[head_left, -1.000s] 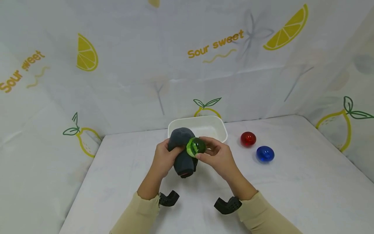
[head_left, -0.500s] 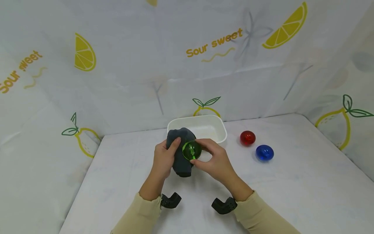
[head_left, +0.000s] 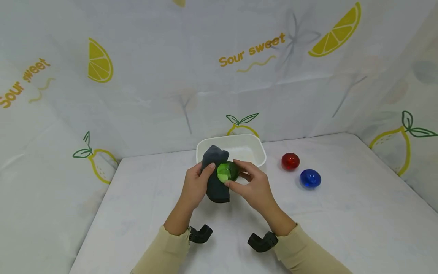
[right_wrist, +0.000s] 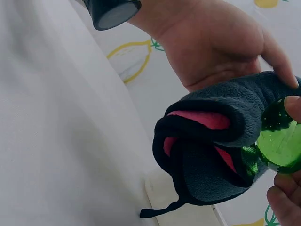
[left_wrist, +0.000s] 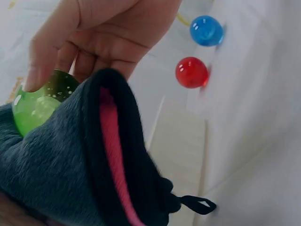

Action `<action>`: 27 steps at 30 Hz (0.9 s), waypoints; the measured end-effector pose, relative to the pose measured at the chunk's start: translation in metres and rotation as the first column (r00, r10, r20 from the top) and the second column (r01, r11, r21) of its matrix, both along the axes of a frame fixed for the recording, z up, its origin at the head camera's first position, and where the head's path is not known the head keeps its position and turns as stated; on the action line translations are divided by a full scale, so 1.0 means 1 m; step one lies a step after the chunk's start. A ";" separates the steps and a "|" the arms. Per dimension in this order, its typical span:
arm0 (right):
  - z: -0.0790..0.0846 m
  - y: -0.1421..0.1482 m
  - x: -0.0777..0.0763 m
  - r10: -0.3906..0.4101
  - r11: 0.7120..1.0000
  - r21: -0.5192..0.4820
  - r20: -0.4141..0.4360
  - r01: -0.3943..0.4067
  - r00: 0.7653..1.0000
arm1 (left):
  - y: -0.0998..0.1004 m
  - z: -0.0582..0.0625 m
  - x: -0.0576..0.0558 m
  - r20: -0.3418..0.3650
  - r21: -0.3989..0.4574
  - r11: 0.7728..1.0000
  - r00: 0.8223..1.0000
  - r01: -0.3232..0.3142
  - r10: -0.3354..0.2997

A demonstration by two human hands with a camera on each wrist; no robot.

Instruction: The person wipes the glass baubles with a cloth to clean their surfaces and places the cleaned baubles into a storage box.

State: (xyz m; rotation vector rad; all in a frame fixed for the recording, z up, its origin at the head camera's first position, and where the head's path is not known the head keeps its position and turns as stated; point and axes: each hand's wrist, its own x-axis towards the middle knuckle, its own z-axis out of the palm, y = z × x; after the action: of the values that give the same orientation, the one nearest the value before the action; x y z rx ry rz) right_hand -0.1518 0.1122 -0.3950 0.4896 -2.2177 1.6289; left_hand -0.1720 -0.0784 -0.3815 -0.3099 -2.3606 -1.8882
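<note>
In the head view, my left hand [head_left: 195, 186] grips a folded dark grey cloth [head_left: 218, 192], thumb on its near face. The cloth has black edging, a pink inner side and a small hanging loop, plain in the right wrist view. My right hand [head_left: 254, 187] pinches a clear green ball [head_left: 226, 172] between thumb and fingers. The ball presses against the cloth, and a fold partly covers it in the left wrist view. Both hands are raised in front of a white plastic tub [head_left: 248, 150].
To the right on the white-covered table [head_left: 342, 213] lie a red clear ball [head_left: 290, 161] and a blue clear ball [head_left: 310, 179]. Behind the table hangs a white sheet [head_left: 154, 95] with lemon prints. Black wrist mounts [head_left: 262, 242] stick out inward from both wrists.
The green ball has turned in my right hand's fingers while staying against the cloth. My left hand has shifted its hold, and the cloth has changed its folds. Red and blue balls stay put.
</note>
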 end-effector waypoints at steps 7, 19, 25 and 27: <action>0.004 0.006 -0.004 -0.013 0.992 -0.123 0.172 0.034 0.985 | -0.010 0.007 0.000 0.082 0.071 0.986 0.984 0.151 -0.157; 0.009 0.014 -0.008 0.026 0.987 -0.160 0.350 0.033 0.936 | -0.012 0.003 -0.005 0.041 0.278 0.926 0.960 0.257 -0.278; 0.010 0.013 -0.004 0.085 0.993 -0.092 0.147 -0.071 0.985 | -0.013 0.003 -0.005 0.066 0.303 0.929 0.968 0.213 -0.244; 0.010 0.013 -0.003 0.099 0.994 -0.062 0.076 -0.095 0.992 | -0.013 0.004 -0.005 0.074 0.312 0.927 0.967 0.209 -0.243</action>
State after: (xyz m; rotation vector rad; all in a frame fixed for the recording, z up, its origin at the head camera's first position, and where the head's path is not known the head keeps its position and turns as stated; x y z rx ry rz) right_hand -0.1549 0.1252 -0.3854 0.5337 -2.2268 1.7865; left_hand -0.1773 -0.0914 -0.3779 -0.4766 -2.1300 -2.3934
